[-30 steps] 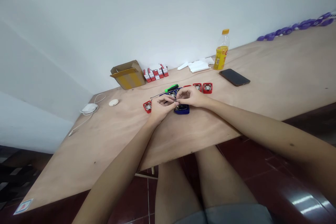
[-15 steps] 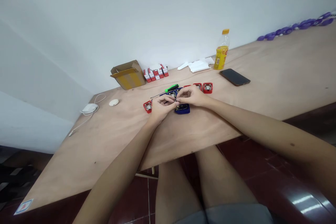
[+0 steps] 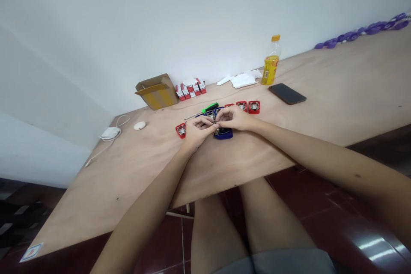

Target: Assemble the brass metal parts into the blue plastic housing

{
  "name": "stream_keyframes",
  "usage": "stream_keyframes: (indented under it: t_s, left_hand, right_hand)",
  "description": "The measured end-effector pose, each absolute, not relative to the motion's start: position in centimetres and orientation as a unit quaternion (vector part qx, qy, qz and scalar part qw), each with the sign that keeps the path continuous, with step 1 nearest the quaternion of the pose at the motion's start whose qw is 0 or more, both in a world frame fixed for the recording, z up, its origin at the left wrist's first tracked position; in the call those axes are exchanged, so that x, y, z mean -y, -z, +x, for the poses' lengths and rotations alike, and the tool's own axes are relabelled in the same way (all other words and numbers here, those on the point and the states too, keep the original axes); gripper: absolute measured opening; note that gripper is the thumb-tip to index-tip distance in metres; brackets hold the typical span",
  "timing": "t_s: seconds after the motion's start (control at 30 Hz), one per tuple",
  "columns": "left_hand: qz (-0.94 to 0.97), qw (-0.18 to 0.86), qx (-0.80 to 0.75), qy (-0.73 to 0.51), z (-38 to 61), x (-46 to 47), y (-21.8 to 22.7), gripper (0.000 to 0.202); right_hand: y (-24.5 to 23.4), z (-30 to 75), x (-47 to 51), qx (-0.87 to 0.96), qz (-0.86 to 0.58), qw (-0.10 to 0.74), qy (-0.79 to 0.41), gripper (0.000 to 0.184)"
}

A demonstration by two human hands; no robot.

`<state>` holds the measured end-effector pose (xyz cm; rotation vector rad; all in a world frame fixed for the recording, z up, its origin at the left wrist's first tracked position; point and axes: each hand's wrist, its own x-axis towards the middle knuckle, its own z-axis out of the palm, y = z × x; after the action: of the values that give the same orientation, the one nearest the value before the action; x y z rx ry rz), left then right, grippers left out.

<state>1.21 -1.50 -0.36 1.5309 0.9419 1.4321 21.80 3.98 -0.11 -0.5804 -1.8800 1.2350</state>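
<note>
Left hand (image 3: 198, 132) and right hand (image 3: 236, 118) narrowly pinch a small metal part (image 3: 214, 123) (too tiny to identify from here); blue case (image 3: 224, 135) at five o'clock, green-handled screwdriver (image 3: 210, 107) at eleven.

The head view has shifted slightly. Table (image 3: 154, 150), corner sticker (image 3: 31, 252) and front blue case (image 3: 224, 135) now appear marginally farther right; bottle (image 3: 270, 69) and phone (image 3: 287, 93), marginally higher.
</note>
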Motion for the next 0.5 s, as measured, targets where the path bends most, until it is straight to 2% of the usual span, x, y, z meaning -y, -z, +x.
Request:
stream_keyframes:
  t_s: [0.5]
  left_hand:
    - [0.611, 0.413, -0.375, -0.562, 1.26, 1.42, 0.41, 0.037]
  right_hand:
    - [0.36, 21.59, -4.24, 0.723, -0.217, 0.399, -0.521, 0.031]
